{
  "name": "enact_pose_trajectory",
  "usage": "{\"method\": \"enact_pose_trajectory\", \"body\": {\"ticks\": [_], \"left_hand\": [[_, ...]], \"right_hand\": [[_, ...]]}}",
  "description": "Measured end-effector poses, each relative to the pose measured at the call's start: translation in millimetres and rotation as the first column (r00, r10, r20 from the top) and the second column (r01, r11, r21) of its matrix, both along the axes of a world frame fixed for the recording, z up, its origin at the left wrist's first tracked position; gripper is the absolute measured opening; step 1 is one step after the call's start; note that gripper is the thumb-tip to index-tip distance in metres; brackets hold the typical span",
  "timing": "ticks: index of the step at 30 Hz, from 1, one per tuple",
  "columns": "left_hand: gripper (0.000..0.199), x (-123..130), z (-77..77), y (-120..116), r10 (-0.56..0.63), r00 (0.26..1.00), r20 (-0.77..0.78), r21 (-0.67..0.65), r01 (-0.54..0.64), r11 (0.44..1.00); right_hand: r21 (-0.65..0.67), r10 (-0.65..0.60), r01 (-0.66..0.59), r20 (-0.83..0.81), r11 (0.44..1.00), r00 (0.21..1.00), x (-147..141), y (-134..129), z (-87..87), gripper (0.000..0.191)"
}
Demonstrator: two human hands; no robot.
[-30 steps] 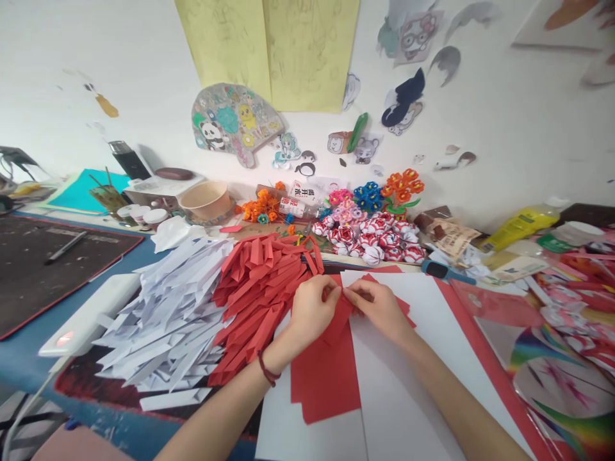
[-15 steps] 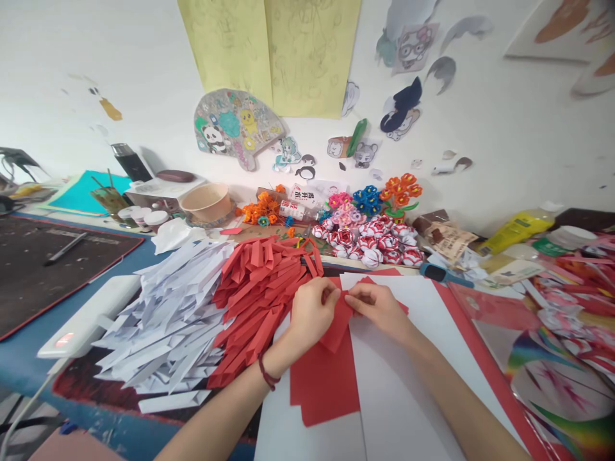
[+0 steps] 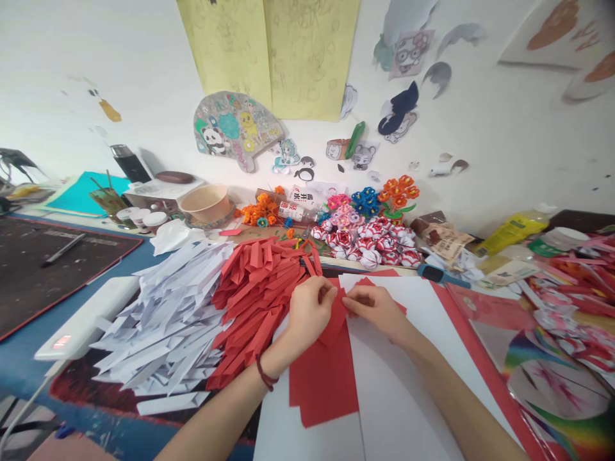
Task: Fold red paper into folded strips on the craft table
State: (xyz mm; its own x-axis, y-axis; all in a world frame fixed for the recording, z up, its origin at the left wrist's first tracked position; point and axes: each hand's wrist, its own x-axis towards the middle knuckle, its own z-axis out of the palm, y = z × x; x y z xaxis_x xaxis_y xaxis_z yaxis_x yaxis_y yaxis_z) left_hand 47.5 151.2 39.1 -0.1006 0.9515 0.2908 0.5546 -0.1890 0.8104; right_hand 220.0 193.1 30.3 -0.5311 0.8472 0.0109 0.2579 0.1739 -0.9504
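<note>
Between my two hands is a small piece of red paper (image 3: pixel 335 328), partly hidden by my fingers. My left hand (image 3: pixel 310 310) pinches its left upper edge, thumb against curled fingers. On the other side my right hand (image 3: pixel 372 308) grips the right edge between thumb and fingertips. Below them lie larger red paper sheets (image 3: pixel 327 390), stacked slightly out of line on white sheets (image 3: pixel 398 397). More red paper shows behind my right hand. Left of my left hand is a heap of folded red paper strips (image 3: pixel 259 282), beside a heap of folded white paper strips (image 3: pixel 177 320).
A white power strip-like box (image 3: pixel 89 317) with a cable lies at the left. Along the wall stand a round tub (image 3: pixel 204 202), red-and-white paper flowers (image 3: pixel 369 240) and a yellow bottle (image 3: pixel 516 229). A smartwatch (image 3: pixel 439 274) and a clear plastic folder (image 3: pixel 552 384) lie right.
The red paper between my hands has tilted and its lower corner has risen slightly. My right hand has shifted a little left; both hands keep their pinch.
</note>
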Motion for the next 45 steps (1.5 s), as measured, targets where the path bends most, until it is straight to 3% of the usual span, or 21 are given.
{"method": "enact_pose_trajectory", "body": {"ticks": [8,15,22,28,32,36,39,42,45], "left_hand": [[0.013,-0.1,-2.0,1.3,-0.003,1.0,-0.006,0.017,0.004,1.0],[0.013,-2.5,-3.2,4.1,0.005,1.0,0.004,0.001,-0.005,1.0],[0.014,-5.0,-1.0,4.8,-0.01,1.0,0.014,-0.013,0.01,1.0],[0.016,-3.1,-0.5,2.8,-0.079,0.997,-0.004,-0.052,0.079,0.996],[0.019,-2.1,0.7,1.9,-0.069,0.998,-0.013,-0.071,0.068,0.995],[0.028,-1.7,-1.9,2.8,0.009,0.999,0.053,-0.067,-0.005,0.998],[0.038,-0.4,-6.4,5.1,0.04,0.987,0.153,-0.084,-0.028,0.996],[0.026,0.2,-8.5,7.9,0.006,0.954,0.301,-0.082,0.02,0.996],[0.02,-2.1,-6.9,11.0,-0.003,0.911,0.413,-0.067,0.034,0.997]], "right_hand": [[-0.022,0.048,-0.048,0.015,0.999,0.999,5.9,0.8,1.6,0.026],[0.102,-0.004,-0.014,0.173,0.995,0.985,5.6,0.9,0.4,0.032],[0.124,-0.082,0.067,0.121,0.99,0.989,3.6,1.2,0.6,0.034],[0.118,-0.018,0.01,0.072,0.993,0.997,-0.1,-0.2,2.9,0.031],[0.14,-0.147,0.147,-0.007,0.979,0.989,1.6,-4.0,8.6,0.03],[0.149,-0.374,0.397,-0.158,0.906,0.914,4.5,-5.7,15.5,0.029],[0.071,-0.451,0.483,-0.26,0.873,0.854,4.4,-4.6,16.4,0.026],[-0.063,-0.442,0.446,-0.308,0.893,0.842,2.8,-3.7,13.8,0.028],[-0.127,-0.333,0.311,-0.239,0.942,0.912,1.4,-4.2,10.7,0.032]]}}
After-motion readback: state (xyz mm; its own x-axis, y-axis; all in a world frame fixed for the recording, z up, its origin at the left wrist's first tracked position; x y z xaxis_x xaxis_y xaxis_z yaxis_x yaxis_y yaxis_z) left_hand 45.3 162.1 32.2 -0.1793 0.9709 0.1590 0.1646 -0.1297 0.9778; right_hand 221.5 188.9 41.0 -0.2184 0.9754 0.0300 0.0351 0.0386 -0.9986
